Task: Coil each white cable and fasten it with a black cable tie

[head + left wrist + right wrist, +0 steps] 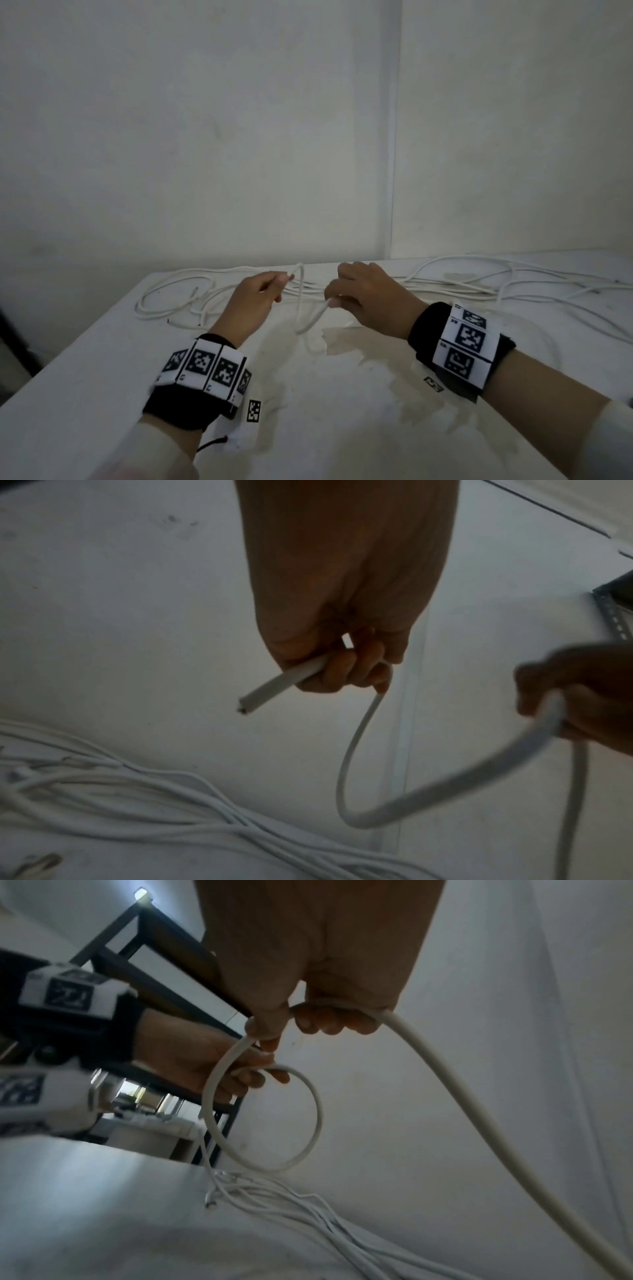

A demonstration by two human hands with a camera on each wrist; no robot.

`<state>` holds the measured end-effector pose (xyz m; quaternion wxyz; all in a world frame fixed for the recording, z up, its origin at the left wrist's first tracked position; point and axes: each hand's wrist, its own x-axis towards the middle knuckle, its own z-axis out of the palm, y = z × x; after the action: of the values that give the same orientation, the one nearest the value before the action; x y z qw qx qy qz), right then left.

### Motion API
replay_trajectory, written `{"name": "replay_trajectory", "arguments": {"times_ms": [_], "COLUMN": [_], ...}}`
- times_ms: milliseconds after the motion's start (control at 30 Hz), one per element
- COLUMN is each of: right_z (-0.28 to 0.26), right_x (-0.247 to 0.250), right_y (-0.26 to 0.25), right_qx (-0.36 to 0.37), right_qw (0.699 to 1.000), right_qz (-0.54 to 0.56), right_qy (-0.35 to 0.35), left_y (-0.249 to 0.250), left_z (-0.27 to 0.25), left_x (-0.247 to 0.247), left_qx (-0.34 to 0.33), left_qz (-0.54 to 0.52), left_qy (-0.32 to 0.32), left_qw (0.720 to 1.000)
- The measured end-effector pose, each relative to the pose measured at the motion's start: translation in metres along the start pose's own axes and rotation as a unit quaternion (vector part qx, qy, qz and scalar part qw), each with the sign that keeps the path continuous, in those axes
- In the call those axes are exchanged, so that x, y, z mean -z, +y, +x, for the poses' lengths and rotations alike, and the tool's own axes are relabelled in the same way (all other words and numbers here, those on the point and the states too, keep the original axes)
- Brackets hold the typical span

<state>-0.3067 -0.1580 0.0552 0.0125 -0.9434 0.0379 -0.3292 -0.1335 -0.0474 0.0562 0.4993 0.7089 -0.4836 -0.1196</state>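
Observation:
Both hands hold one white cable [310, 322] above the white table [102, 394]. My left hand [263, 291] grips it near its cut end [260, 696], which sticks out past the curled fingers [346, 669]. From there the cable hangs in a single loop [308, 1123] and rises to my right hand [356, 294], whose fingers [329, 1020] curl round it. Past the right hand the cable [479, 1110] trails down to the table. No black cable tie shows in any view.
Several loose white cables [445, 284] sprawl along the back of the table, from left [164, 301] to far right. White walls stand close behind. A dark metal shelf frame [164, 969] stands off the table's left side. The near tabletop has a peeled patch [359, 346].

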Motion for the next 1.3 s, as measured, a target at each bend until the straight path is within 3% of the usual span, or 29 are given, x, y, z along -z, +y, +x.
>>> {"name": "replay_trajectory", "arguments": {"times_ms": [200, 333, 733, 900, 1033, 1300], "right_z": [0.015, 0.021, 0.026, 0.023, 0.019, 0.019], "right_x": [-0.001, 0.006, 0.008, 0.015, 0.02, 0.024], "right_y": [0.006, 0.015, 0.025, 0.019, 0.006, 0.016], "right_qx": [-0.084, -0.143, -0.248, -0.247, -0.183, -0.226], "right_qw": [0.993, 0.98, 0.947, 0.95, 0.966, 0.955], "right_qz": [0.077, 0.139, 0.204, 0.175, 0.131, 0.191], "right_qy": [0.007, 0.02, -0.022, -0.078, -0.127, -0.032], "left_y": [0.006, 0.009, 0.028, 0.027, 0.026, 0.036], "left_z": [-0.007, -0.013, -0.02, -0.02, -0.022, -0.023], "left_x": [-0.017, -0.019, -0.019, -0.018, -0.018, -0.013], "left_qx": [0.035, 0.03, 0.038, 0.044, 0.04, 0.022], "left_qz": [-0.056, 0.003, -0.073, -0.08, -0.069, -0.07], "left_qy": [-0.057, -0.093, -0.113, -0.118, -0.124, -0.114], "left_qw": [0.996, 0.995, 0.99, 0.989, 0.989, 0.991]}}
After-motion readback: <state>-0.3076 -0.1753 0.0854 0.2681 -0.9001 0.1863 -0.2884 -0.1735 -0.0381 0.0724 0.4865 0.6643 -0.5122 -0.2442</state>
